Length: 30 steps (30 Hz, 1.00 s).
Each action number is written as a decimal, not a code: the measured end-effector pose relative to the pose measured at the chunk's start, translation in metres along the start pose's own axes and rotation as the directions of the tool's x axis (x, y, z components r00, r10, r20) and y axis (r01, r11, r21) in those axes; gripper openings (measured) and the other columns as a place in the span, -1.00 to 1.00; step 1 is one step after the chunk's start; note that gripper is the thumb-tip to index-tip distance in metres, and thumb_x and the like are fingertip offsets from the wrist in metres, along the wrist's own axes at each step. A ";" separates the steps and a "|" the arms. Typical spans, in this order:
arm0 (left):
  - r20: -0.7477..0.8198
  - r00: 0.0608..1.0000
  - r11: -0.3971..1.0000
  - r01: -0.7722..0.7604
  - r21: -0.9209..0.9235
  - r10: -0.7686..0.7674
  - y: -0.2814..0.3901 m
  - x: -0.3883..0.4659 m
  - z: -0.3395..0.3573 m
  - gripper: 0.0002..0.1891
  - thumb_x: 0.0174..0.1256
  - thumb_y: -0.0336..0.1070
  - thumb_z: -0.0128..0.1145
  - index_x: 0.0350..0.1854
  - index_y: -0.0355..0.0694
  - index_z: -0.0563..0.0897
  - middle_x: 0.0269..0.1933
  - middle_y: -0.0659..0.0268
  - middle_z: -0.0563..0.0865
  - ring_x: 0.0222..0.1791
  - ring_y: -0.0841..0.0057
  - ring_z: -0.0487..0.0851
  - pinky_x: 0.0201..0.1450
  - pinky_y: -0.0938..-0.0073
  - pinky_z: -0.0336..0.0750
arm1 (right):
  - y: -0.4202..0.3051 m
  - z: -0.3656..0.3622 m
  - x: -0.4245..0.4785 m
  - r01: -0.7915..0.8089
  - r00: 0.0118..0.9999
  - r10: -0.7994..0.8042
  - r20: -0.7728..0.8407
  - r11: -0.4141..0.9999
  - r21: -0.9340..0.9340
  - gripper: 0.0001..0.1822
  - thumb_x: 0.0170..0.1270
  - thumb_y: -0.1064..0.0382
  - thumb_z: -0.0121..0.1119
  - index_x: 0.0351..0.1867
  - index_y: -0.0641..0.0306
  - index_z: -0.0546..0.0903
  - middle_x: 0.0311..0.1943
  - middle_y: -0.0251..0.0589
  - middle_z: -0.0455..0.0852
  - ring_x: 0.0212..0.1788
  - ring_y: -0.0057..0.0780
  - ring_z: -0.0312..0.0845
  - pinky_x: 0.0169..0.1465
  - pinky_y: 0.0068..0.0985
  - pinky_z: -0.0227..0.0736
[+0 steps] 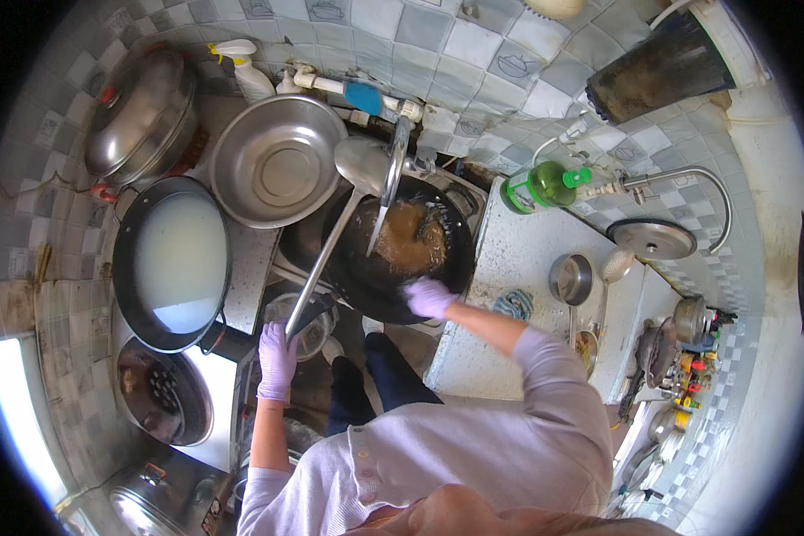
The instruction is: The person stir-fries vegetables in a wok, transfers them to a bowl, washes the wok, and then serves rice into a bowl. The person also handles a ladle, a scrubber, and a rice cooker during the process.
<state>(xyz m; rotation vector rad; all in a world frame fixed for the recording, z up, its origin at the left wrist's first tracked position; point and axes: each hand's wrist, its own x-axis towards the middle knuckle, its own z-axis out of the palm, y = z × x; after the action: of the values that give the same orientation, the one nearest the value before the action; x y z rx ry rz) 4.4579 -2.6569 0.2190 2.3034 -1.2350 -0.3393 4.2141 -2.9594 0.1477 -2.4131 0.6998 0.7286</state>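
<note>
My left hand [278,362], in a thin purple glove, is closed round the lower end of a long-handled metal ladle [324,246]. The wok's dark handle [313,312] lies against the same grip; whether my fingers also hold it is unclear. The ladle's broad head [360,163] is up beside the tap. Water runs from the metal tap [396,157] into a black wok [368,295], where brown, cloudy water [405,238] swirls. My right hand [431,298], also gloved, is over the wok's near right rim. It is blurred, and its fingertips do not show clearly.
To the left stand a steel basin [240,164], a wide pan of whitish liquid [184,258] and a lidded pot [141,120]. A white counter [469,342] on the right bears a blue scouring cloth [513,305], a small saucepan [569,280], a skimmer [618,264] and a green bottle [543,187].
</note>
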 end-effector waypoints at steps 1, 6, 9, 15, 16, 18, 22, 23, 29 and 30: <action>-0.009 1.000 1.000 -0.010 0.011 0.010 0.002 0.001 -0.002 -0.67 0.19 -0.39 0.27 -0.04 -0.35 0.51 -0.18 -0.04 0.56 -0.10 -0.07 0.53 -0.03 0.00 0.44 | -0.019 0.024 0.023 -0.028 0.998 0.037 -0.043 0.980 0.195 -0.68 0.20 0.22 0.01 -0.12 0.25 0.69 -0.10 0.19 0.72 0.04 0.10 0.64 0.09 -0.05 0.55; 0.018 1.000 1.000 -0.006 0.011 0.006 0.003 0.002 -0.007 -0.64 0.20 -0.43 0.27 0.02 -0.34 0.49 -0.10 -0.05 0.57 -0.06 -0.08 0.54 0.00 0.05 0.46 | -0.123 0.003 0.138 0.228 0.935 0.269 -0.231 0.045 0.973 -0.62 0.43 0.25 0.14 0.21 0.32 0.57 -0.44 -0.20 0.65 -0.38 -0.55 0.41 -0.19 -0.47 0.47; 0.044 0.999 1.000 -0.004 0.015 0.003 0.001 0.000 -0.008 -0.63 0.19 -0.43 0.29 0.01 -0.34 0.49 -0.10 -0.05 0.57 -0.06 -0.08 0.54 0.00 0.06 0.46 | -0.133 0.026 0.144 0.363 0.839 0.223 -0.497 0.450 0.816 -0.57 0.43 0.27 0.14 0.29 0.29 0.54 -0.36 -0.08 0.65 -0.28 -0.40 0.50 -0.07 -0.44 0.47; 0.053 0.998 1.000 0.022 0.005 -0.022 -0.003 -0.003 0.000 -0.64 0.18 -0.42 0.30 -0.01 -0.36 0.49 -0.13 -0.07 0.57 -0.08 -0.09 0.54 -0.03 0.05 0.46 | -0.014 -0.002 0.019 0.212 0.975 -0.198 -0.103 0.966 0.149 -0.45 0.28 0.42 -0.01 0.18 -0.31 0.69 -0.15 0.07 0.53 -0.02 -0.02 0.54 0.09 -0.23 0.43; 0.006 1.000 1.000 0.006 -0.016 -0.006 0.001 -0.001 -0.001 -0.68 0.15 -0.42 0.29 -0.09 -0.36 0.49 -0.18 -0.06 0.55 -0.11 -0.08 0.53 -0.06 0.01 0.44 | 0.008 -0.003 0.022 0.145 0.977 -0.137 -0.164 0.989 0.033 -0.47 0.30 0.41 -0.01 0.13 -0.37 0.70 -0.10 0.07 0.54 0.04 0.00 0.55 0.09 -0.21 0.47; 0.026 0.999 1.000 0.018 0.005 -0.019 0.003 -0.001 -0.004 -0.68 0.15 -0.42 0.29 -0.08 -0.36 0.49 -0.18 -0.06 0.55 -0.11 -0.08 0.53 -0.06 0.02 0.45 | 0.033 -0.005 0.048 0.039 0.903 -0.095 -0.419 0.990 -0.139 -0.62 0.34 0.34 0.02 0.07 -0.17 0.71 -0.04 0.06 0.56 0.07 0.04 0.56 0.09 -0.18 0.52; 0.018 0.999 0.999 0.039 -0.017 -0.038 0.005 0.000 -0.007 -0.69 0.16 -0.41 0.30 -0.09 -0.35 0.49 -0.17 -0.04 0.55 -0.09 -0.08 0.52 -0.05 0.03 0.44 | 0.035 -0.020 0.100 0.235 0.892 -0.320 -0.320 0.932 -0.275 -0.75 0.36 0.26 0.05 -0.04 0.13 0.69 -0.03 0.03 0.57 0.12 0.03 0.56 0.09 -0.18 0.54; 0.028 0.999 0.999 0.040 -0.025 -0.039 0.005 -0.001 -0.010 -0.69 0.17 -0.40 0.30 -0.10 -0.34 0.49 -0.17 -0.04 0.55 -0.09 -0.07 0.53 -0.05 0.03 0.44 | 0.040 -0.039 0.103 0.384 0.737 -0.553 -0.388 0.815 -0.433 -0.78 0.36 0.25 0.05 -0.12 0.15 0.70 -0.05 0.00 0.57 0.06 -0.03 0.57 0.06 -0.20 0.53; 0.043 0.999 1.000 0.028 0.012 -0.029 -0.001 -0.003 -0.007 -0.63 0.18 -0.41 0.30 0.00 -0.36 0.48 -0.12 -0.06 0.56 -0.07 -0.10 0.54 0.00 0.05 0.46 | 0.095 -0.116 0.082 -0.045 0.844 -0.322 -0.428 0.753 -0.657 -0.79 0.29 0.25 0.10 -0.09 0.01 0.69 -0.17 -0.08 0.58 -0.06 -0.15 0.56 -0.10 -0.30 0.52; 0.038 0.999 1.000 0.028 0.011 -0.028 -0.002 -0.003 -0.005 -0.62 0.18 -0.42 0.30 0.01 -0.35 0.48 -0.12 -0.06 0.56 -0.07 -0.10 0.54 0.00 0.06 0.46 | 0.102 -0.106 0.066 -0.070 0.858 -0.303 -0.415 0.731 -0.678 -0.78 0.34 0.24 0.07 -0.07 0.11 0.67 -0.19 -0.06 0.58 -0.12 -0.18 0.59 -0.18 -0.30 0.54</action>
<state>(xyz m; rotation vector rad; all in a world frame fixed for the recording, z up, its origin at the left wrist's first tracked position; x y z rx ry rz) 4.4599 -2.6515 0.2223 2.3349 -1.2269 -0.3894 4.2371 -3.1191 0.1505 -3.3702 0.4938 0.2981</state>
